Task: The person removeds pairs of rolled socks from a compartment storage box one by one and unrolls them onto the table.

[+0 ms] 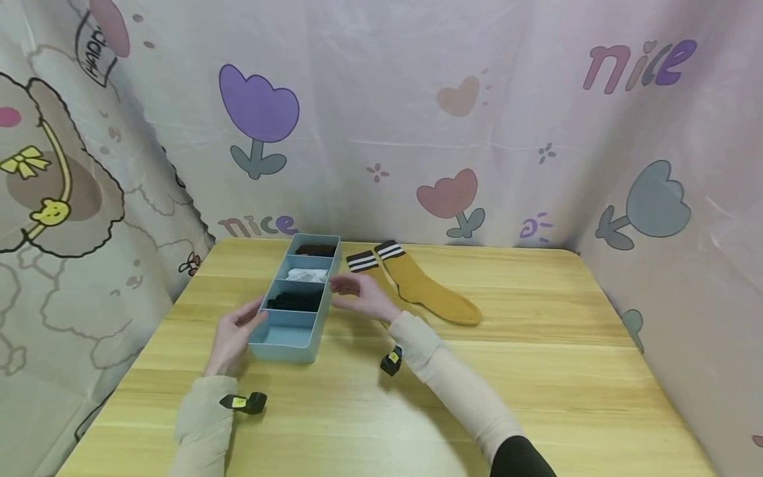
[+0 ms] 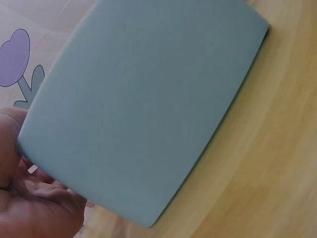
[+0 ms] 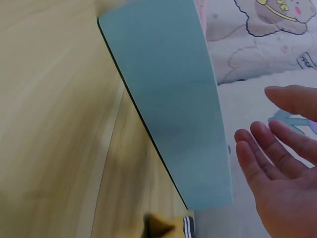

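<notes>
A blue-green storage box (image 1: 283,353) with a row of compartments stands left of centre on the table. Dark folded fabric (image 1: 295,301), a white item (image 1: 306,275) and a dark brown item (image 1: 316,250) lie in the farther compartments; the nearest holds nothing. My left hand (image 1: 231,338) holds the box's left side, thumb at the rim, and its fingers show beside the box wall (image 2: 138,109) in the left wrist view. At the right side is my right hand (image 1: 369,299), fingers loosely bent. In the right wrist view its fingers (image 3: 275,158) are spread beside the box, gripping nothing.
A pair of mustard socks (image 1: 438,295) with dark, white-striped cuffs lies right of the box, partly behind the right hand and forearm. The wooden table (image 1: 536,371) meets a patterned curtain (image 1: 369,119) at the back and sides.
</notes>
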`<state>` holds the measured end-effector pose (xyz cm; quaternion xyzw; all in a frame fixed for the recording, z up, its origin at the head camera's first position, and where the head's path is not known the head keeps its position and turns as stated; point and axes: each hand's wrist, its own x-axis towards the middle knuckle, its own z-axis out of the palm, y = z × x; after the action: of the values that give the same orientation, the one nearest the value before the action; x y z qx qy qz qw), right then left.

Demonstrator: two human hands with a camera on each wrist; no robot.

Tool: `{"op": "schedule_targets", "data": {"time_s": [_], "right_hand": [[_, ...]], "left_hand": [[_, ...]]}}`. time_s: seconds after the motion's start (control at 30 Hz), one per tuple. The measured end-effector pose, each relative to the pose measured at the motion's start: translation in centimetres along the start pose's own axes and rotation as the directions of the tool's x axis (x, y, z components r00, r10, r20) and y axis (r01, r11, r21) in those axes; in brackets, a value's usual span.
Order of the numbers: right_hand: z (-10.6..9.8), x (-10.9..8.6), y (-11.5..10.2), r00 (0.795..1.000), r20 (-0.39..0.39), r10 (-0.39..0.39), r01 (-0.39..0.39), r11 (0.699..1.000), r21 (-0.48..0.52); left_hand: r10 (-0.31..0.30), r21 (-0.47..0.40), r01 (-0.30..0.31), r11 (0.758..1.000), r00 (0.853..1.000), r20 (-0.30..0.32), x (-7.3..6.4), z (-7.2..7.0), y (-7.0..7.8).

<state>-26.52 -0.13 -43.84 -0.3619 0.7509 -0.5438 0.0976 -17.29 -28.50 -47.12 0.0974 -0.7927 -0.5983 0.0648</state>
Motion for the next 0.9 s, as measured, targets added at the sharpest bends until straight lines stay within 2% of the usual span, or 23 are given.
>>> {"op": "schedule_targets", "data": {"time_s": [0.13, 0.33, 0.43, 0.57, 0.73, 0.9], "right_hand": [[1.3, 1.5, -0.2, 0.999, 0.037, 0.032, -0.032, 0.999, 0.017], [2.9, 3.6, -0.5, 0.994, 0.089, 0.066, -0.072, 0.995, 0.066], [3.6, 4.5, -0.5, 0.991, 0.116, 0.065, -0.079, 0.99, 0.119], [4.4, 5.5, -0.5, 0.986, 0.153, 0.073, -0.093, 0.987, 0.13], [5.1, 7.1, -1.0, 0.972, 0.219, 0.087, -0.095, 0.995, 0.028], [5.2, 8.3, -1.3, 0.942, 0.299, 0.155, -0.111, 0.981, -0.16]], "left_hand": [[-0.008, -0.001, 0.008, 1.0, 1.0, -0.017, -0.4, 0.3, -0.2], [-0.033, -0.069, 0.031, 0.997, 0.999, -0.036, -0.8, 0.7, -0.3], [-0.021, -0.091, 0.017, 0.996, 0.999, -0.045, -0.9, 0.9, -0.3], [-0.007, -0.118, 0.002, 0.993, 0.999, -0.045, -1.1, 1.1, -0.3], [0.009, -0.153, -0.018, 0.988, 0.998, -0.059, -1.1, 1.3, -0.2], [0.025, -0.156, -0.034, 0.987, 0.998, -0.061, -1.0, 1.6, -0.3]]}}
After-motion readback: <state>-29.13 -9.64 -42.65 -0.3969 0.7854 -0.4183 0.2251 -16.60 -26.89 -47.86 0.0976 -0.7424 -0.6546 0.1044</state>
